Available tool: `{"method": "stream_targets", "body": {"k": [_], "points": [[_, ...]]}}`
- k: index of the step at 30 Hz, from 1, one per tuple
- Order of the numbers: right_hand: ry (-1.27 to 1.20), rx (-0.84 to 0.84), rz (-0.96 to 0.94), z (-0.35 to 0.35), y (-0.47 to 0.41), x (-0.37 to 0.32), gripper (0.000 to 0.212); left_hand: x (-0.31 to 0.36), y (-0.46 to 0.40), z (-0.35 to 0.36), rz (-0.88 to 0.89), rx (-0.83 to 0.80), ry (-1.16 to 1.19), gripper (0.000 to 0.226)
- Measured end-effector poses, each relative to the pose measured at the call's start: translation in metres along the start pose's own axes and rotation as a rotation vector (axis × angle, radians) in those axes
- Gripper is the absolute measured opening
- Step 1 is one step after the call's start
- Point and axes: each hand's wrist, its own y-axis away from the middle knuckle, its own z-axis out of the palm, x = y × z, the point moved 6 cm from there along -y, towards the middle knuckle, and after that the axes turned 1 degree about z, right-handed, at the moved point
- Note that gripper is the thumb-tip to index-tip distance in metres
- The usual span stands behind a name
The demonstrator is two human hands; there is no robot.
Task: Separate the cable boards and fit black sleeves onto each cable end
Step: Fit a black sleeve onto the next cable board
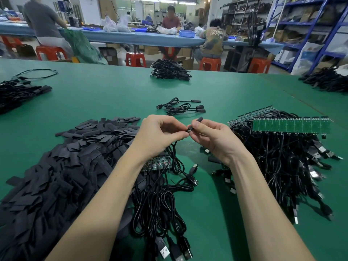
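Writing: a seated worker's shirt (216,32) across the room reads "OWN"; the letters above it are blurred.
Left hand (160,134): grip pinched on a black cable (174,159) end.
Right hand (211,136): grip pinching a black sleeve (195,123), apparently at the cable end.
Hidden: the joint sits behind fingertips.
Counter (113,95): sleeve pile (62,166) left, green boards (290,125) right.
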Motion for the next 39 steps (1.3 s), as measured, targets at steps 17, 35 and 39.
{"method": "stream_targets", "body": {"k": [17,35,39], "points": [[0.084,-0.048,0.003,0.004,0.002,0.000,0.010,-0.002,-0.001,0.000,-0.026,-0.036,0.046,0.016],[0.104,-0.044,-0.065,0.007,0.003,-0.002,0.022,0.002,0.001,-0.002,-0.025,0.000,0.101,0.014],[0.067,0.045,-0.269,0.010,0.001,-0.010,0.027,0.001,0.001,-0.003,-0.039,0.070,0.172,0.013]]}}
